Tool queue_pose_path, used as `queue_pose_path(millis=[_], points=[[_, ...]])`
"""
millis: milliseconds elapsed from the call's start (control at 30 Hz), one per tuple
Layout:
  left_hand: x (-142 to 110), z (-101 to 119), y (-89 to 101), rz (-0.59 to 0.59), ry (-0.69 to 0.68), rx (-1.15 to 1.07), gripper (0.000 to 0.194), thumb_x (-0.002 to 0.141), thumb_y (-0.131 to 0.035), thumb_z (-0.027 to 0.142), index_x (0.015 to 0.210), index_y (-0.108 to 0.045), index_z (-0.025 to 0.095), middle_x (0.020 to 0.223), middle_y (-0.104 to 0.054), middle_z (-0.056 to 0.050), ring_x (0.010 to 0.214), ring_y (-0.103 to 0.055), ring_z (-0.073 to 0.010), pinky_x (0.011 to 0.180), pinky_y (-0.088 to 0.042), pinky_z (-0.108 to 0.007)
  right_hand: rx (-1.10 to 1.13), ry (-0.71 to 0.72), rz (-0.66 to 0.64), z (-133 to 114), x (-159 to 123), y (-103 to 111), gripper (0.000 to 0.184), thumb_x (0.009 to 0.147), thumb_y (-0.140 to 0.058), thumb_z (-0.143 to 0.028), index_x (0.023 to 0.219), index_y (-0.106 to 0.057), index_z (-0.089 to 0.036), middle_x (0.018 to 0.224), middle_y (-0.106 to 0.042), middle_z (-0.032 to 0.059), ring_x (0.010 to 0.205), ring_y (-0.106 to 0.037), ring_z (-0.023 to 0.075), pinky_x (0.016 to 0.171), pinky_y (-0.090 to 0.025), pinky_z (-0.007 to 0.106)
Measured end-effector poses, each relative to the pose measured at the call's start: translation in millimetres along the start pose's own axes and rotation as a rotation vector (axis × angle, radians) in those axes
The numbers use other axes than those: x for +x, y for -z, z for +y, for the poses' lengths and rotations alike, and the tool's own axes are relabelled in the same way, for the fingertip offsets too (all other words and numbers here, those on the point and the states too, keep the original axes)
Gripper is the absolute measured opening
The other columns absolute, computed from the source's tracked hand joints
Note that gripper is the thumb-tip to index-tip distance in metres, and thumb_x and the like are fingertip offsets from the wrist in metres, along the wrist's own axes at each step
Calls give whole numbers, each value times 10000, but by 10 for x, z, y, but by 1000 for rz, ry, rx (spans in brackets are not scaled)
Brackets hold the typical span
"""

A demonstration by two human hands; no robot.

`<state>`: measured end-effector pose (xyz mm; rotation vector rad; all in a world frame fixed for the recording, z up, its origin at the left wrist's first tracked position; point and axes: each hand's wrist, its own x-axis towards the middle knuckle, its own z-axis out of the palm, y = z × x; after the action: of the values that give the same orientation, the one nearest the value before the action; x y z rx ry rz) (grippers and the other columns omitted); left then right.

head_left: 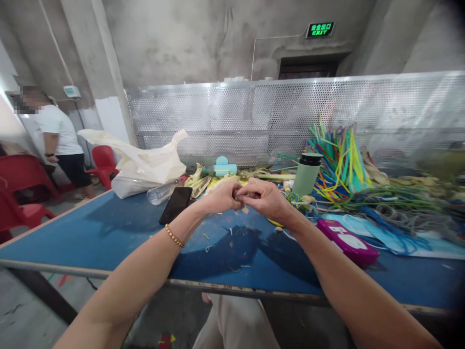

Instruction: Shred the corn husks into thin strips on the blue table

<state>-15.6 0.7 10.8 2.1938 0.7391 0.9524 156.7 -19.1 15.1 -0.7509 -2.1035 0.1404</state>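
A small pale scrap (245,210) lies on the blue table (119,228), just below the spot where two bare hands meet. The left hand (228,195) and the right hand (266,196) are both curled well in, fingertips touching or nearly so; whether something thin is pinched between them I can't tell from here. More shreds are scattered nearer the front edge, in the shadow of the arms. A gold beaded bracelet (174,236) circles the left wrist.

Just beyond the left hand there's a heap of dry, husk-like leaves (198,183), with a light-blue roll (225,169) behind it. A black phone (176,205) lies near the left forearm, beside a clear plastic bottle (160,194) on its side and a slumped white bag (148,167).

Past the right hand stands a green flask (307,177) with a dark top, then a bristling bunch of coloured strips (348,162). A purple box (347,241) sits by the right forearm.

A perforated metal screen (218,106) backs the table. Off to the left, a person in a white shirt (63,131) stands among red chairs (104,162).
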Motion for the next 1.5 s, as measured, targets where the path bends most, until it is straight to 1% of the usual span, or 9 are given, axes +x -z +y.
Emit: queue_pose_path(millis=[100, 233, 367, 433, 500, 600, 800, 1167, 1500], points=[[-6, 17, -12, 20, -20, 26, 147, 608, -629, 96, 669, -509, 153, 631, -461, 49, 591, -395, -76, 542, -286, -233, -20, -8, 9, 9, 2, -17, 122, 783, -643, -229, 733, -755, -221, 642, -546, 3, 619, -452, 132, 611, -354, 273], [-21, 68, -33, -3, 27, -194, 163, 614, -621, 64, 716, -525, 147, 660, -474, 44, 612, -444, -78, 572, -343, -235, -39, -43, 25, -14, 12, 4, 112, 785, -657, -256, 764, -761, -220, 643, -543, 7, 628, -475, 141, 615, -367, 279], [-37, 133, -24, 46, 105, -316, 306, 630, -663, 56, 924, -606, 120, 683, -492, 44, 615, -470, -72, 596, -373, -235, -31, -132, 174, 0, 30, 113, 235, 853, -599, -360, 785, -739, -184, 720, -617, 40, 672, -532, 158, 626, -394, 288], [-41, 154, -13, 66, 135, -343, 385, 657, -676, 68, 1033, -601, 106, 680, -505, 44, 603, -485, -71, 597, -382, -237, -6, -259, 235, 14, 32, 174, 327, 861, -578, -437, 739, -711, -164, 695, -631, 51, 624, -533, 158, 571, -387, 286], [-41, 164, -5, 89, 140, -359, 415, 673, -684, 72, 1075, -586, 94, 674, -517, 45, 596, -495, -69, 598, -386, -237, 74, -397, 166, 9, 26, 214, 417, 848, -568, -522, 689, -684, -154, 632, -615, 46, 534, -503, 138, 504, -363, 278], [-37, 160, -1, 124, 134, -390, 427, 674, -693, 70, 1082, -568, 90, 666, -516, 53, 591, -497, -65, 604, -392, -236, 219, -475, 10, -36, 12, 214, 406, 781, -639, -537, 647, -655, -154, 595, -588, 27, 502, -485, 111, 469, -348, 255], [-37, 145, 9, 65, 122, -389, 443, 669, -702, 82, 1095, -581, 88, 713, -567, 22, 619, -520, -75, 618, -399, -242, 381, -480, 34, -82, 19, 127, 260, 655, -745, -395, 703, -654, -156, 532, -560, -13, 484, -478, 94, 451, -346, 226], [-25, 110, 11, 34, 97, -420, 337, 652, -692, 91, 981, -618, 102, 781, -610, -21, 673, -546, -89, 643, -406, -244, 333, -388, 26, -35, 3, 56, 240, 747, -677, -386, 803, -647, -154, 598, -615, 7, 504, -551, 114, 469, -436, 233], [-45, 109, 8, -11, 105, -398, 332, 662, -687, 104, 987, -618, 109, 671, -548, 29, 587, -485, -69, 584, -381, -233, 362, -396, -15, -40, 3, 50, 192, 725, -681, -340, 753, -657, -151, 529, -583, -10, 468, -521, 101, 449, -408, 224]])
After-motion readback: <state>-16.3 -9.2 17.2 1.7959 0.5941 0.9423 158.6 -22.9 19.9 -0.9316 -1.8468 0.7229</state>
